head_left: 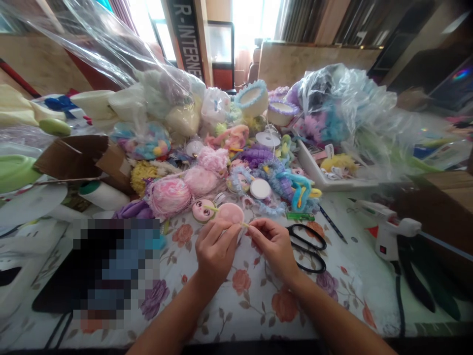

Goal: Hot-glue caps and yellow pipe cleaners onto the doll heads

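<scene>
My left hand (pixel 218 246) is closed on a pink round piece (pixel 231 212), which shows above its fingers. A thin yellow-green strip (pixel 210 209) sticks out at the round piece's left edge. My right hand (pixel 272 246) pinches a small pale yellow end (pixel 245 225) between thumb and finger, close against the left fingertips. I cannot tell whether this end belongs to the same strip. Just beyond the left hand lies a round doll face (pixel 203 211) with big eyes. Black-handled scissors (pixel 308 268) rest right beside my right hand.
Pink yarn (pixel 170 195), a white round lid (pixel 260 189) and fuzzy craft pieces are heaped behind my hands. A glue gun (pixel 388 231) stands at the right, near a pencil (pixel 333 225). A cardboard box (pixel 70 158) and a pixelated dark device (pixel 92 271) are at the left.
</scene>
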### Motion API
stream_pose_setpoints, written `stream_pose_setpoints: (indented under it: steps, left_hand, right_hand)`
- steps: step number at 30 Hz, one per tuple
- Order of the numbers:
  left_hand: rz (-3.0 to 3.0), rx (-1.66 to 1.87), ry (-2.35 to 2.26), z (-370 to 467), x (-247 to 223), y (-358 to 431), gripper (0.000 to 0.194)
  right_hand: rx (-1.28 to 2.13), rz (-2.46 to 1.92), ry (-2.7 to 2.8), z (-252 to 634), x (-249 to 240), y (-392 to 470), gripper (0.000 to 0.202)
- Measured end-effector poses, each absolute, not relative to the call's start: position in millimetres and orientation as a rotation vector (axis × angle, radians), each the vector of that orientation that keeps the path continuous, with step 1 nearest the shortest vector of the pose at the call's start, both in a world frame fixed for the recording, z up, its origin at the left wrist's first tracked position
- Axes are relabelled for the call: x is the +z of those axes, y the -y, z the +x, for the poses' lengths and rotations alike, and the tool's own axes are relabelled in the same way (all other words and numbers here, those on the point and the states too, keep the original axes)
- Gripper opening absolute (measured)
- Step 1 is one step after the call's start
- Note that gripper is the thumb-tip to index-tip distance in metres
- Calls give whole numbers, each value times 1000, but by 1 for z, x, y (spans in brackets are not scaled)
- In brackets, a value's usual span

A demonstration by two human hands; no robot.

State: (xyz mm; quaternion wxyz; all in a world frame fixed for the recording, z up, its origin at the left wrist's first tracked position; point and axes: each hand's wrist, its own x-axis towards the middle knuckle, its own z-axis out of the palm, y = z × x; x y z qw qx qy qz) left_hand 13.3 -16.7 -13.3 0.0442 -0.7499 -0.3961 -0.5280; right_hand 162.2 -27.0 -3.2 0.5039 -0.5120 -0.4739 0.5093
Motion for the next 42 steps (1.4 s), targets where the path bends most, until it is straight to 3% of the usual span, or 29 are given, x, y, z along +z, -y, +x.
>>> stream_pose_setpoints:
  steps: [12,42]
  left_hand:
    - [-2319,-1670,1142,17,-9,15,25]
    - [-2360,-1767,1259,20,-11,16,17]
  right_hand:
    - [1615,-944,857,161,-4,22,27]
    - [1509,-957,923,159,2,24,27]
